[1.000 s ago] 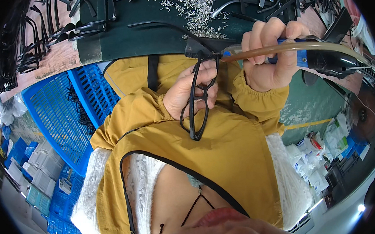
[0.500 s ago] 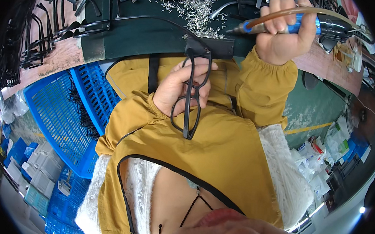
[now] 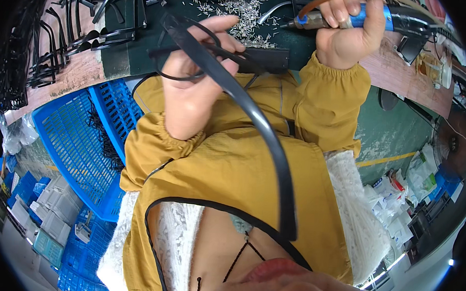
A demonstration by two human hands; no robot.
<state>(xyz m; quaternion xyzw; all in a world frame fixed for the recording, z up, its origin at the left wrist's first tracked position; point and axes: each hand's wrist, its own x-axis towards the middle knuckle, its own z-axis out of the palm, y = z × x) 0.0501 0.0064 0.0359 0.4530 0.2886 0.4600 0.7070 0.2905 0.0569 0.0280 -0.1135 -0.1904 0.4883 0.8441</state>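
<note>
From where I stand, the person's left hand (image 3: 189, 96) is up at the near edge of the bench (image 3: 389, 70), its grip narrow around a black eyeglass frame (image 3: 249, 107), fingers curled and pointing right. The rims sit among those fingers, partly hidden and a little blurred, so I cannot tell exactly which part is pinched. One long temple (image 3: 283, 173) runs out of the grip toward the lower right, passing in front of the mustard apron (image 3: 232, 161), with its far end hanging well apart from either hand.

The right hand (image 3: 340, 47) has its grip wrapped around a powered screwdriver (image 3: 404, 21), blue and black, with a brown hose looping over it. The driver lies nearly level, its tip aimed left. The eyeglass frame lies to the left of that tip and nearer the person's body, with a clear gap between. A dark block (image 3: 271, 60) on the bench edge sits just below the tip, left-hand fingertips near its left end; loose silver screws (image 3: 242, 15) lie beyond.
</note>
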